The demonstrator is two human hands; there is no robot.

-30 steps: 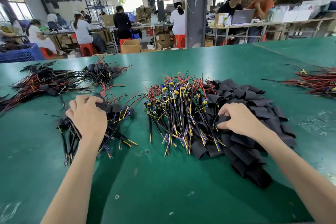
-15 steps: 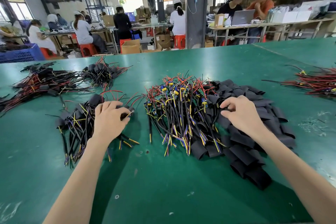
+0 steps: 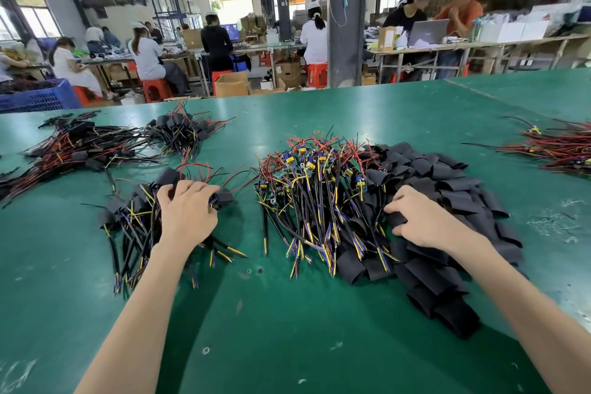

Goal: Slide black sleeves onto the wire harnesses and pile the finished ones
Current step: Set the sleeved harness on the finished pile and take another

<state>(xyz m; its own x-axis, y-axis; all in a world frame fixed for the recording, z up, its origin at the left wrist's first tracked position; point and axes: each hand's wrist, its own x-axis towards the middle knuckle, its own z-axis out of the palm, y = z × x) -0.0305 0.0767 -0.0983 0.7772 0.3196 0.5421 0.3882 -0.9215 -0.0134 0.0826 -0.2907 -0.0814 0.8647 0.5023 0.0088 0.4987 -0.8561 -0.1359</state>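
A heap of bare wire harnesses point(image 3: 316, 198) with black cables and coloured connectors lies mid-table. Right of it spreads a pile of flat black sleeves point(image 3: 447, 179). My right hand point(image 3: 425, 224) rests on that pile's left edge, fingers curled round one black sleeve point(image 3: 398, 220). To the left lies the pile of finished, sleeved harnesses point(image 3: 134, 217). My left hand point(image 3: 188, 213) sits on top of it, fingers bent over a sleeved harness point(image 3: 224, 196) at the pile's right end.
More harness bundles lie at the far left point(image 3: 80, 147), behind the finished pile point(image 3: 179, 131) and at the right edge point(image 3: 563, 147). The green table point(image 3: 287, 323) extends toward me. A blue crate point(image 3: 35, 97) stands beyond the far left edge; people work at benches behind.
My left hand has shifted right across the finished pile to its right end. My right hand has moved slightly along the sleeve pile's left edge and curled onto a sleeve.
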